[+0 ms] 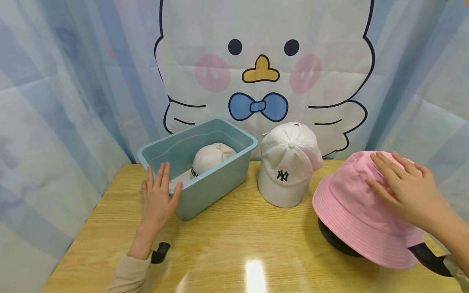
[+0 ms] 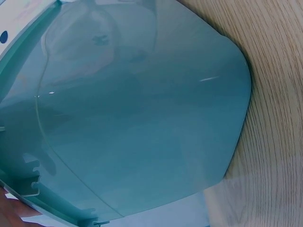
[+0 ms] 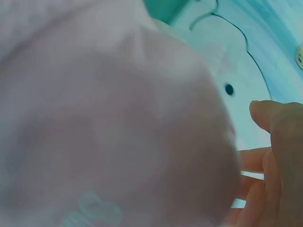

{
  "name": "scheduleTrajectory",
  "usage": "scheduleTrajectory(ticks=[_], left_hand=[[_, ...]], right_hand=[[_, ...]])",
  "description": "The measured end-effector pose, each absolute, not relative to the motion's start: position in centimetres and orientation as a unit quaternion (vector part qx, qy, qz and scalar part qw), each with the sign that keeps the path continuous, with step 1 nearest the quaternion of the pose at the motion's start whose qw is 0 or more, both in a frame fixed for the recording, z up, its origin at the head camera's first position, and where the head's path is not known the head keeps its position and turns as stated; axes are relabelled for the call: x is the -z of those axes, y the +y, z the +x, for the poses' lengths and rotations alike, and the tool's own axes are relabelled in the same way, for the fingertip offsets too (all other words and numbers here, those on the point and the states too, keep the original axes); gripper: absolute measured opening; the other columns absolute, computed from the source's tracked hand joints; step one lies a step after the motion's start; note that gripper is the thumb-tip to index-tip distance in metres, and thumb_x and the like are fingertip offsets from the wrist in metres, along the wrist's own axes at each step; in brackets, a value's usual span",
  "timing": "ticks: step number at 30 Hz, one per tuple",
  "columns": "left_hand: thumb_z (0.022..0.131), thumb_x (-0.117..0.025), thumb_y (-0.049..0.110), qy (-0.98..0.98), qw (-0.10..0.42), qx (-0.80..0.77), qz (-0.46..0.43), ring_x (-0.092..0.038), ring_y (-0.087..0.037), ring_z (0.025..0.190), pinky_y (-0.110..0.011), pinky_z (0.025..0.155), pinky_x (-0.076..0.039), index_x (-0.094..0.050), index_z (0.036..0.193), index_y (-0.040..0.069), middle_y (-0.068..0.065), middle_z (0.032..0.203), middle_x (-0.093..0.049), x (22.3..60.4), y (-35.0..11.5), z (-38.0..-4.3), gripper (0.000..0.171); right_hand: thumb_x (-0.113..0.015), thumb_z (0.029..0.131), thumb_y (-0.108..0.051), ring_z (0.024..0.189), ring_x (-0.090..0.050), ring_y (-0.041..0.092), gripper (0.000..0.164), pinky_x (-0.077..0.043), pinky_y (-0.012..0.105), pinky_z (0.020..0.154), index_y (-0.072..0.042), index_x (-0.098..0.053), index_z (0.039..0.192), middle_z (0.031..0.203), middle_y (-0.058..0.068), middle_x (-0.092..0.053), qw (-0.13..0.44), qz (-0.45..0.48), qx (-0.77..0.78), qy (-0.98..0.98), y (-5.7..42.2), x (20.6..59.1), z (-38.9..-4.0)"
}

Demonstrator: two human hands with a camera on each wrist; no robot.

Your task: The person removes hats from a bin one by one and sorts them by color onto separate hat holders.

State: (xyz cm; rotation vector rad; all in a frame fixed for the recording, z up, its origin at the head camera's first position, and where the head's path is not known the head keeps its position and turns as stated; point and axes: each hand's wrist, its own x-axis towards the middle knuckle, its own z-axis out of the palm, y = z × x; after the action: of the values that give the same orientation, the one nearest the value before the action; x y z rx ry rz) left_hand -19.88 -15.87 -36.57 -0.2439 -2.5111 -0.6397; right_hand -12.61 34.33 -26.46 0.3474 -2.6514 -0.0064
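Note:
My left hand (image 1: 158, 200) is at the near left corner of a blue-green plastic bin (image 1: 216, 189), its fingers extended over the rim. Inside the bin lies a pale cap (image 1: 212, 156) with dark lettering, partly hidden by the bin wall. On the right, my right hand (image 1: 412, 191) rests on the crown of a pink bucket hat (image 1: 366, 219), fingers spread and fairly straight. Something black (image 1: 338, 242) shows under the hat's brim, mostly covered. The right wrist view has the pink hat (image 3: 118, 118) large and blurred, with fingers (image 3: 255, 161) at its side.
Between the bin and the pink hat, a white cap (image 1: 287, 162) with a dark NY emblem stands with its bill down on the wooden table (image 1: 227, 252). Behind the table hangs a curtain (image 1: 329, 40) with a cartoon bird print.

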Motion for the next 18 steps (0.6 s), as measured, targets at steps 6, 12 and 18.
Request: scheduleTrajectory(ticks=[6,12,18], left_hand=[[0.093,-0.039,0.038,-0.931,0.260,0.241,-0.089,-0.004,-0.043,0.136,-0.067,0.100,-0.011,-0.021,0.143,0.005,-0.023,0.144,-0.025,36.4,-16.0,-19.7,0.062],[0.093,-0.040,0.037,-0.931,0.262,0.238,-0.085,-0.006,-0.044,0.135,-0.066,0.100,-0.012,-0.020,0.143,0.007,-0.022,0.144,-0.025,36.4,-16.2,-19.8,0.062],[0.093,-0.040,0.039,-0.934,0.265,0.225,-0.086,-0.009,-0.046,0.134,-0.066,0.099,-0.017,-0.021,0.143,0.006,-0.021,0.144,-0.026,36.5,-15.9,-19.9,0.062]], right_hand=[[-0.045,0.092,-0.035,0.124,-0.035,0.039,0.051,-0.025,0.063,0.087,-0.010,-0.038,0.136,0.131,0.021,-0.045,0.311,0.137,-0.048,-0.939,34.3,25.4,-11.2],[-0.048,0.090,-0.040,0.115,-0.047,0.034,0.049,-0.027,0.038,0.107,-0.006,-0.054,0.123,0.119,0.021,-0.056,0.387,0.210,-0.099,-0.892,31.8,25.3,-10.8],[-0.060,0.084,-0.019,0.115,-0.048,0.024,0.042,-0.022,0.015,0.105,-0.011,-0.054,0.125,0.119,0.016,-0.058,0.375,0.229,-0.175,-0.881,27.2,25.9,-11.5]])
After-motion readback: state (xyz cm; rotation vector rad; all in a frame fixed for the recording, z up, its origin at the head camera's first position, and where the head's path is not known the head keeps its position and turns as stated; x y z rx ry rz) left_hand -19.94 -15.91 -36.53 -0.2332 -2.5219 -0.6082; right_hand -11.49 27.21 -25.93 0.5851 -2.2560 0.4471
